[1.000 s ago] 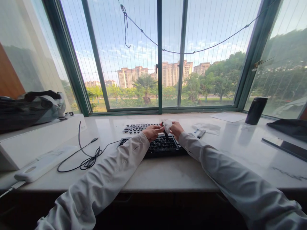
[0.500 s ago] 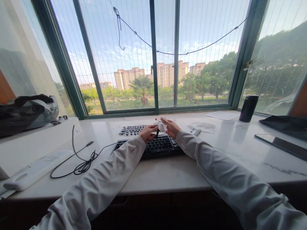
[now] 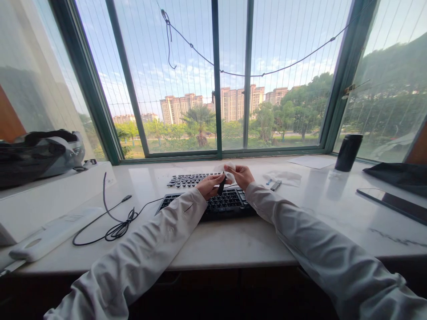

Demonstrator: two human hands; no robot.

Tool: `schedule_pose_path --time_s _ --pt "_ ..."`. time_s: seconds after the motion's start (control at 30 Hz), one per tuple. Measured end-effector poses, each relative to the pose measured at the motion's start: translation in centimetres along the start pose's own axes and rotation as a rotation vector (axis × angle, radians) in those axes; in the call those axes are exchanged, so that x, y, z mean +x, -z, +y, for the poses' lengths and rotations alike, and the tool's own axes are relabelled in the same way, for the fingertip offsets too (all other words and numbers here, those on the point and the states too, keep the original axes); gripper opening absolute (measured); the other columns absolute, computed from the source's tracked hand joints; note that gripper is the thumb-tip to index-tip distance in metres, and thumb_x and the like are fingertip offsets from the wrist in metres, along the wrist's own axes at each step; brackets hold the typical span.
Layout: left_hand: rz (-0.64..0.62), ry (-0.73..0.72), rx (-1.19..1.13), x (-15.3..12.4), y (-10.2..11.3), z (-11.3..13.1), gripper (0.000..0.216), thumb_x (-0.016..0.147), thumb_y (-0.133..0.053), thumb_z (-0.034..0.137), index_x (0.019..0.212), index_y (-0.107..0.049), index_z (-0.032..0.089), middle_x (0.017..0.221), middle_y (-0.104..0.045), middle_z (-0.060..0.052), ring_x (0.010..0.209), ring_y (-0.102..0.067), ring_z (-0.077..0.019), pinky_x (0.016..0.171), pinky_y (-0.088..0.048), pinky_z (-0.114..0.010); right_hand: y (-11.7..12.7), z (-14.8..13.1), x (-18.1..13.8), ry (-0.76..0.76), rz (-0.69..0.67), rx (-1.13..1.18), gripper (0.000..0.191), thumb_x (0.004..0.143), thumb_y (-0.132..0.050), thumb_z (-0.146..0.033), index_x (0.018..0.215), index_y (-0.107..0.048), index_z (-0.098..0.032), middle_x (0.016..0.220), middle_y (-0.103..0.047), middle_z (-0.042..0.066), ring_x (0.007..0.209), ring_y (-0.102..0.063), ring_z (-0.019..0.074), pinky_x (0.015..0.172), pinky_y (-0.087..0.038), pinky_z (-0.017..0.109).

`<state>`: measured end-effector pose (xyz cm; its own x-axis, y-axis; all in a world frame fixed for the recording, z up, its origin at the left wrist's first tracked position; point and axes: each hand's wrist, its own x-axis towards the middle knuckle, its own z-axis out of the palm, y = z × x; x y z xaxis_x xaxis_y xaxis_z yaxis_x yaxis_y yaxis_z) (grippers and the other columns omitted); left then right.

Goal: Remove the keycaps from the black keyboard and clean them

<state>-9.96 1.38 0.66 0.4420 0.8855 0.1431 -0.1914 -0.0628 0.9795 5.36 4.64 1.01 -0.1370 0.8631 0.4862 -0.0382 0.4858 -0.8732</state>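
Note:
My left hand (image 3: 209,185) is closed and pinches a small long black piece (image 3: 222,185), whose kind I cannot make out. My right hand (image 3: 240,176) is closed on a thin white tissue (image 3: 230,176), which touches the black piece's upper end. Both hands are close together above a black keyboard (image 3: 225,203), which lies on the white marble tabletop. Behind it, loose dark keycaps (image 3: 187,180) are laid out in rows. My forearms hide parts of the keyboard.
At left lie a coiled black cable (image 3: 122,226), a white power strip (image 3: 50,235) and a white box (image 3: 36,195). To the right are a small grey metal piece (image 3: 276,185), a clear plastic wrapper (image 3: 288,178), a black bottle (image 3: 348,152) and a phone (image 3: 393,204).
The tissue has shifted on the black piece, so more of the black piece shows between my hands. A red spot seen by the tissue before is now out of sight. The view shifts slightly.

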Motion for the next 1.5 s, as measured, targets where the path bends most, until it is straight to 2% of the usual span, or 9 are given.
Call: schedule_pose_path --time_s 0.2,0.37,0.57,0.77,0.87,1.03,1.13,1.33,1.5 --pt "0.063 -0.017 -0.026 -0.3 -0.3 0.7 0.04 0.073 -0.069 0.035 0.105 -0.061 0.013 0.085 -0.069 -0.008 0.03 -0.028 0.003 0.028 -0.014 -0.017 0.1 0.9 1.4 -0.186 0.188 0.312 0.04 0.053 -0.074 -0.05 0.072 -0.066 -0.015 0.069 -0.066 0.007 0.062 -0.056 0.0154 0.05 -0.04 0.025" --pt "0.183 -0.142 -0.056 -0.2 -0.2 0.9 0.044 0.062 -0.077 0.035 0.095 -0.058 0.014 0.107 -0.064 -0.009 0.031 -0.026 0.0061 0.027 -0.014 -0.015 0.6 0.5 1.3 -0.186 0.143 0.361 0.048 0.052 -0.075 -0.046 0.091 -0.064 -0.02 0.081 -0.066 0.003 0.065 -0.056 0.0124 0.05 -0.04 0.021" --pt "0.325 -0.206 -0.007 0.2 0.2 0.8 0.055 0.047 -0.083 0.042 0.088 -0.058 0.014 0.081 -0.063 0.001 0.032 -0.028 0.0055 0.029 -0.011 -0.015 0.1 -0.1 0.5 -0.051 0.074 0.168 0.045 0.059 -0.071 -0.052 0.09 -0.065 -0.02 0.075 -0.063 0.0 0.061 -0.053 0.0105 0.05 -0.038 0.02" --pt "0.348 -0.207 0.029 0.5 0.4 0.3 0.057 0.037 -0.086 0.037 0.082 -0.06 0.013 0.072 -0.062 0.002 0.034 -0.033 0.0029 0.032 -0.02 -0.016 -0.4 -0.3 -0.3 0.087 -0.178 0.025 0.047 0.073 -0.059 -0.055 0.096 -0.068 -0.014 0.08 -0.066 0.004 0.072 -0.057 0.0149 0.063 -0.042 0.025" --pt "0.381 -0.209 0.046 0.5 0.6 0.0 0.054 0.04 -0.085 0.041 0.08 -0.061 0.013 0.067 -0.062 0.001 0.034 -0.034 0.002 0.033 -0.021 -0.016 -0.6 -0.3 -0.4 0.117 -0.189 0.022 0.05 0.079 -0.049 -0.057 0.093 -0.069 -0.014 0.084 -0.066 0.005 0.079 -0.058 0.0166 0.07 -0.043 0.027" --pt "0.411 -0.209 0.093 0.6 1.0 -0.2 0.054 0.043 -0.083 0.044 0.084 -0.064 0.013 0.071 -0.065 -0.002 0.035 -0.035 0.0011 0.033 -0.023 -0.017 -0.8 -0.4 -0.4 0.154 -0.213 0.045 0.044 0.073 -0.063 -0.049 0.105 -0.062 -0.018 0.076 -0.065 0.002 0.073 -0.059 0.015 0.065 -0.043 0.026" --pt "0.431 -0.239 0.127 0.6 1.3 -0.2 0.051 0.042 -0.084 0.041 0.08 -0.065 0.013 0.072 -0.066 -0.002 0.038 -0.04 -0.001 0.036 -0.029 -0.018 -1.0 0.1 -0.3 0.128 -0.188 0.045 0.039 0.07 -0.066 -0.047 0.094 -0.062 -0.017 0.076 -0.065 0.002 0.072 -0.06 0.0149 0.064 -0.043 0.026" --pt "0.468 -0.331 0.161 1.0 1.7 -0.2 0.046 0.038 -0.086 0.034 0.073 -0.065 0.012 0.068 -0.065 -0.001 0.051 -0.054 -0.0079 0.052 -0.044 -0.023 -0.9 1.1 0.1 0.06 -0.17 0.039 0.039 0.067 -0.067 -0.051 0.087 -0.06 -0.018 0.072 -0.063 0.001 0.07 -0.06 0.0155 0.061 -0.044 0.026" --pt "0.479 -0.359 0.122 1.4 1.8 -0.3 0.043 0.044 -0.084 0.037 0.074 -0.065 0.012 0.067 -0.064 0.0 0.06 -0.057 -0.0097 0.063 -0.044 -0.024 -0.8 0.7 -0.2 0.108 -0.201 -0.015 0.036 0.07 -0.066 -0.048 0.089 -0.058 -0.018 0.077 -0.063 0.002 0.074 -0.062 0.0156 0.065 -0.047 0.026"
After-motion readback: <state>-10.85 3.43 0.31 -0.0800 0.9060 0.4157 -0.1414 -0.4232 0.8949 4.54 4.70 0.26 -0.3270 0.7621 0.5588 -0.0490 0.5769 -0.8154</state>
